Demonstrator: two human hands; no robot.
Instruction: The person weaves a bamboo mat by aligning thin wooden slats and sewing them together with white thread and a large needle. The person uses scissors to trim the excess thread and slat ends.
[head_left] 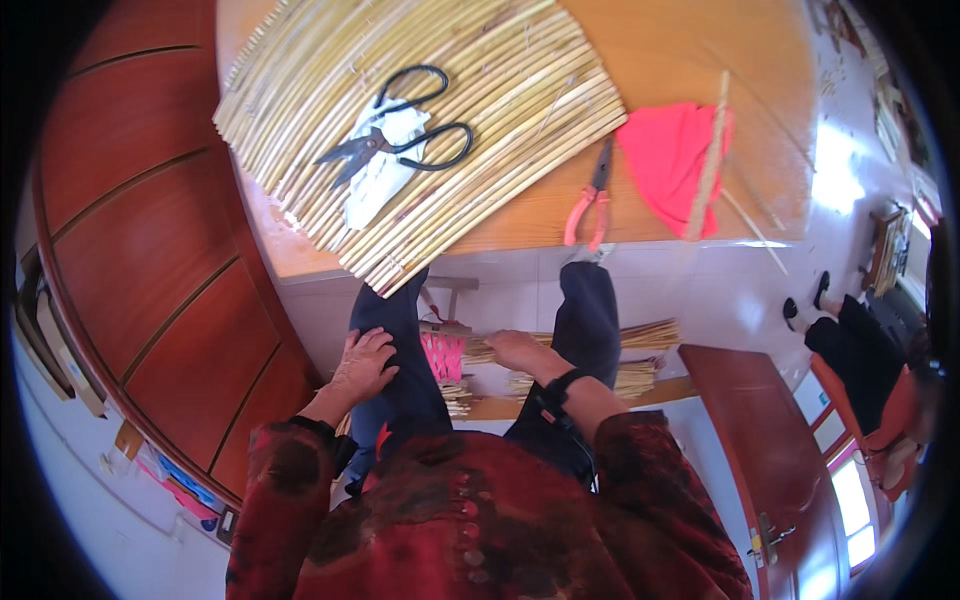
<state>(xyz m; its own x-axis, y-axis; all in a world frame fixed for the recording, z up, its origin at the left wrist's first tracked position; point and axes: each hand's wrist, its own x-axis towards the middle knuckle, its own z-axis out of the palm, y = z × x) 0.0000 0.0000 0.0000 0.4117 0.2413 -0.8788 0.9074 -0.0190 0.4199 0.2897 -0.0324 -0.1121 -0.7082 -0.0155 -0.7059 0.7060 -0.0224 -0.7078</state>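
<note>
My left hand lies on my left thigh, its fingers stretched out and holding nothing. Between my knees, my right hand is closed, and what it holds is mostly hidden. A thin brownish bar runs leftward from near its fingers, over a pink perforated item. On the table ahead, a mat of yellow stalks carries black-handled scissors with spread blades and a crumpled white cloth. Pliers with red handles lie to the right of the mat.
A red cloth with a dry stalk across it lies on the wooden table. Bundles of stalks lie low beyond my knees. A red wooden cabinet stands left; a seated person and a door are right.
</note>
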